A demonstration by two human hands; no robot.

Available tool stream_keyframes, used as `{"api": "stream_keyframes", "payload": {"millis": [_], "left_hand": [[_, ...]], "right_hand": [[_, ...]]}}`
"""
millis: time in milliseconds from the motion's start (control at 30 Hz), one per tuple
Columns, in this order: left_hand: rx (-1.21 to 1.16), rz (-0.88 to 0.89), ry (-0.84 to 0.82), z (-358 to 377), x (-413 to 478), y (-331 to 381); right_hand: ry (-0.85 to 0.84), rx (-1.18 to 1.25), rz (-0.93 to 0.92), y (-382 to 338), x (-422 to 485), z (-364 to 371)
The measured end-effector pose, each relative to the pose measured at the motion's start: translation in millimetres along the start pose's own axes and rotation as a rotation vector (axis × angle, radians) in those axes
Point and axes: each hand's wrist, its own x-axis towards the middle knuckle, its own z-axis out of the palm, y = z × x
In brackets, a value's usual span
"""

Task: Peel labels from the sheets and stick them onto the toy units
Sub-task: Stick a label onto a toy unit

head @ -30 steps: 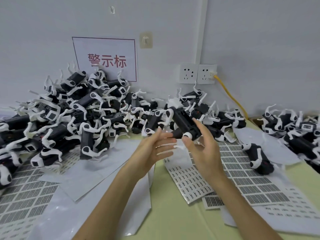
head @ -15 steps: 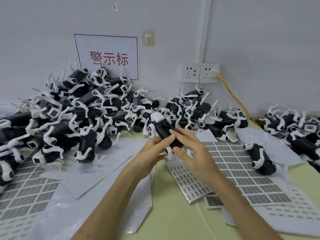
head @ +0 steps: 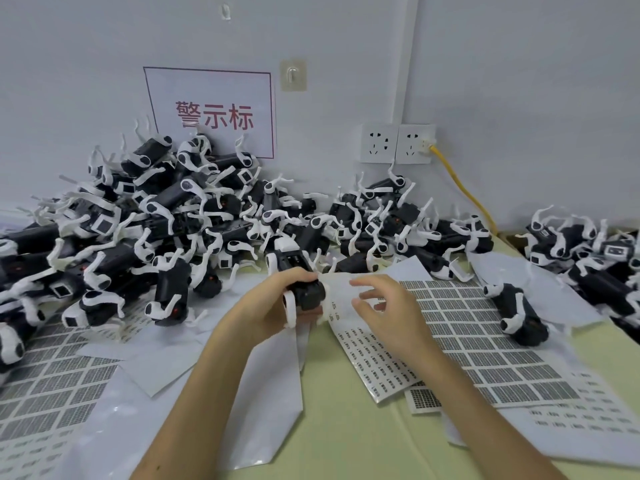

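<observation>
One toy unit [head: 300, 276], black with white limbs, is held above the front of the worktop [head: 349, 441] in the left hand [head: 268, 308]. The grip is clamped: the fingers curl over the top of the unit's near end and the palm lies against its left side. The far end of the body projects beyond the fingers toward the main pile of toy units [head: 166, 216], and one white limb hangs below the grip.

The right hand [head: 388, 313] is just right of the held unit, over the upper edge of the small-label sheet [head: 374, 355]. Its grip is apart: the thumb and the loosely bent fingers are separated. Contact with the sheet cannot be determined.

A large-label sheet [head: 485, 344] lies to the right, partly under the small-label sheet, and carries a single toy unit [head: 519, 311]. A second pile of units [head: 588, 251] occupies the right edge of the worktop.
</observation>
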Motion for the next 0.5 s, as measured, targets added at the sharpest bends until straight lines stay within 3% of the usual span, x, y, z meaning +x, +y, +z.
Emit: {"api": "stream_keyframes", "payload": {"millis": [167,500], "left_hand": [[0.126,-0.070,-0.143,9.9,2.9,-8.5],[0.033,0.161,-0.233,17.0,-0.4,-7.2]], "right_hand": [[-0.005,-0.056,-0.011,0.9,0.1,6.6],[0.158,0.034,-0.086,-1.2,1.7,2.5]]}}
